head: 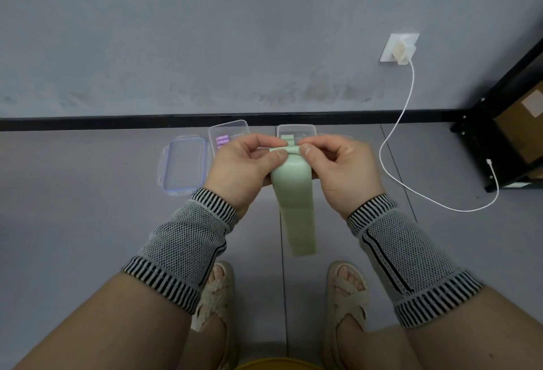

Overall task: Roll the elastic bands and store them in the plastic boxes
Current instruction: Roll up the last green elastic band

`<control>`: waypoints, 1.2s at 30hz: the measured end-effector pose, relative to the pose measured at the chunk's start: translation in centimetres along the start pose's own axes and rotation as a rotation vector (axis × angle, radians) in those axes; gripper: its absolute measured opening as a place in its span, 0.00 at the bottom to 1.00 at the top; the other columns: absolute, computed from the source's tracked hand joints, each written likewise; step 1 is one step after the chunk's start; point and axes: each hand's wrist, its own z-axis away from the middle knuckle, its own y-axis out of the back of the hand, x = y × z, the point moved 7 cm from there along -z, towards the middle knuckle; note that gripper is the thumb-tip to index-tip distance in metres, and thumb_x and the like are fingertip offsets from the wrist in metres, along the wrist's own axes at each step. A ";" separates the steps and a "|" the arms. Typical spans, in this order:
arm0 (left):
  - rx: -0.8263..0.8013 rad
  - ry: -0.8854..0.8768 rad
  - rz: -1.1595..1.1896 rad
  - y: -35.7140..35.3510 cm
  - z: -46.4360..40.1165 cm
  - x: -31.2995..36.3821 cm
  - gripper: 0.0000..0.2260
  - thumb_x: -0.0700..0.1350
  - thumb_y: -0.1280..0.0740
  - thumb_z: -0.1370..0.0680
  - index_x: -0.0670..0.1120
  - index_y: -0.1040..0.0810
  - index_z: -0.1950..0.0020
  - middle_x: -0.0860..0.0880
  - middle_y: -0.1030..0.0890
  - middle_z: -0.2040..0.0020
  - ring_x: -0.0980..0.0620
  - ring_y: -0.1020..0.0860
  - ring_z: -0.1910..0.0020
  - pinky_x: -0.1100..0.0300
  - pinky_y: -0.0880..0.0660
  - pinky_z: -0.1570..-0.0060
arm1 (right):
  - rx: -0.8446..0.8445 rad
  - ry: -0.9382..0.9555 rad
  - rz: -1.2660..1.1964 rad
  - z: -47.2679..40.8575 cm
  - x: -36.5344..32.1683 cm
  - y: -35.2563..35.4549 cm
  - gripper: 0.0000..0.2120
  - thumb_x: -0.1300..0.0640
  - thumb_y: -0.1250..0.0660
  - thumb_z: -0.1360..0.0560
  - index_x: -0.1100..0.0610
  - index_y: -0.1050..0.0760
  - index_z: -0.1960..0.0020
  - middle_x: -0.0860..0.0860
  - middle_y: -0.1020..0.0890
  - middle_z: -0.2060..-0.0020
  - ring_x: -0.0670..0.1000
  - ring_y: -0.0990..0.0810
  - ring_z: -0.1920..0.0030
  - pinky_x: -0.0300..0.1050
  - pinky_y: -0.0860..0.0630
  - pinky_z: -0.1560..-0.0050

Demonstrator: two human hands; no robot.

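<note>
No text can be read; the purple rolls (pixel 222 141) at centre frame carry dark marks, illegible.

Two hands up at centre frame: the left hand (pixel 246 168) and the right hand (pixel 338 169), both pinching one pale green elastic band (pixel 295 193) that hangs down toward six o'clock. Behind them at twelve o'clock sit two open plastic boxes: the left box (pixel 230 128) shows purple rolls (pixel 222 142), their number unclear since the hand covers part, and the right box (pixel 295 130) shows green rolls (pixel 286 137), also partly hidden. One loose lid (pixel 183 167) at ten o'clock. One white cable (pixel 411 134) at two o'clock. Two sandals (pixel 216 290) at six.
</note>
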 end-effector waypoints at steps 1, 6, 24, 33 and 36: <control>-0.004 0.000 -0.006 0.0 0.0 0.0 0.05 0.33 0.34 0.25 0.43 0.22 0.56 0.50 0.18 0.69 0.55 0.19 0.68 0.64 0.23 0.67 | -0.001 0.012 0.029 0.1 -0.1 0.0 0.04 0.59 0.32 0.25 0.53 0.18 0.55 0.54 0.15 0.62 0.55 0.16 0.60 0.57 0.19 0.55; -0.003 -0.010 -0.011 0.0 0.0 0.3 0.05 0.32 0.34 0.25 0.42 0.23 0.57 0.50 0.18 0.69 0.55 0.19 0.69 0.63 0.23 0.67 | -0.039 0.041 0.029 0.2 -0.6 -0.2 0.04 0.59 0.33 0.24 0.54 0.19 0.53 0.59 0.16 0.61 0.59 0.18 0.60 0.58 0.20 0.57; 0.035 -0.165 -0.205 -0.7 0.1 0.3 0.11 0.34 0.31 0.27 0.49 0.22 0.53 0.55 0.19 0.65 0.61 0.21 0.66 0.68 0.26 0.63 | 0.023 -0.026 -0.070 0.0 0.4 0.0 0.06 0.64 0.29 0.28 0.53 0.21 0.60 0.58 0.17 0.64 0.57 0.18 0.62 0.59 0.19 0.55; -0.009 -0.043 -0.096 -0.4 -0.1 -0.3 0.10 0.34 0.35 0.24 0.48 0.21 0.52 0.47 0.16 0.64 0.50 0.19 0.62 0.54 0.21 0.57 | 0.001 -0.098 -0.152 0.0 0.4 0.1 0.07 0.59 0.31 0.25 0.59 0.22 0.61 0.55 0.18 0.68 0.53 0.19 0.67 0.50 0.19 0.62; -0.010 -0.034 -0.114 -0.3 -0.2 -0.3 0.08 0.35 0.35 0.24 0.47 0.21 0.52 0.45 0.17 0.64 0.47 0.20 0.62 0.52 0.21 0.56 | -0.018 -0.104 -0.208 -0.1 0.4 0.2 0.05 0.58 0.32 0.25 0.58 0.22 0.58 0.49 0.19 0.70 0.48 0.20 0.67 0.45 0.21 0.64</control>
